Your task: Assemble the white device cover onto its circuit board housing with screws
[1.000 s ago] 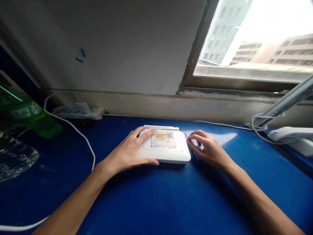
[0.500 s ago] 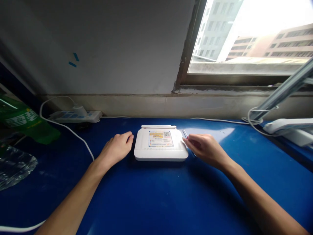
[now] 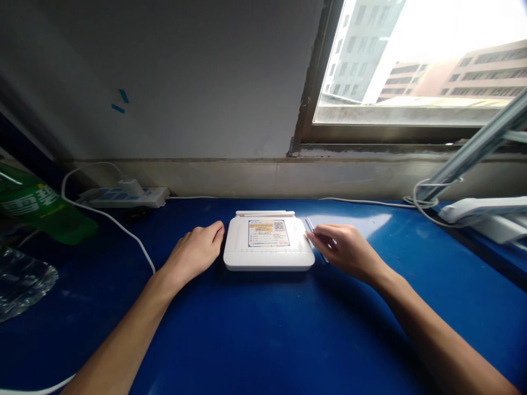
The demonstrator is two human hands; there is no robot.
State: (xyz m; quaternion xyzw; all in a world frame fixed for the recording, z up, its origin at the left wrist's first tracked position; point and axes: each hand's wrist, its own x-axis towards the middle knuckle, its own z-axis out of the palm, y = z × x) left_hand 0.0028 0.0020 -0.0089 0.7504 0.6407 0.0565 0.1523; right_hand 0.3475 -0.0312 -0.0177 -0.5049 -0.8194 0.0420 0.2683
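A white router-like box [image 3: 268, 258] lies flat on the blue table [image 3: 263, 334], with a printed label [image 3: 269, 233] on top and folded antennas [image 3: 265, 214] along its far edge. Just left of the box rests my left hand [image 3: 201, 246], its fingers curled in; whatever they might hold is hidden. At the box's right side, my right hand [image 3: 341, 247] pinches a thin metallic rod [image 3: 309, 224], whose far end sticks out beyond the fingertips and whose near end shows below them.
A power strip [image 3: 154, 197] with a white plug sits at the back left. Further left are a green bottle [image 3: 49, 214] and a clear plastic bottle [image 3: 27, 282]. White cable [image 3: 123, 227] crosses the left side. A metal arm [image 3: 465, 153] and white device [image 3: 486, 211] stand right.
The whole view has shifted slightly, so objects appear a little further left. Both hands keep nearly the same places beside the box.
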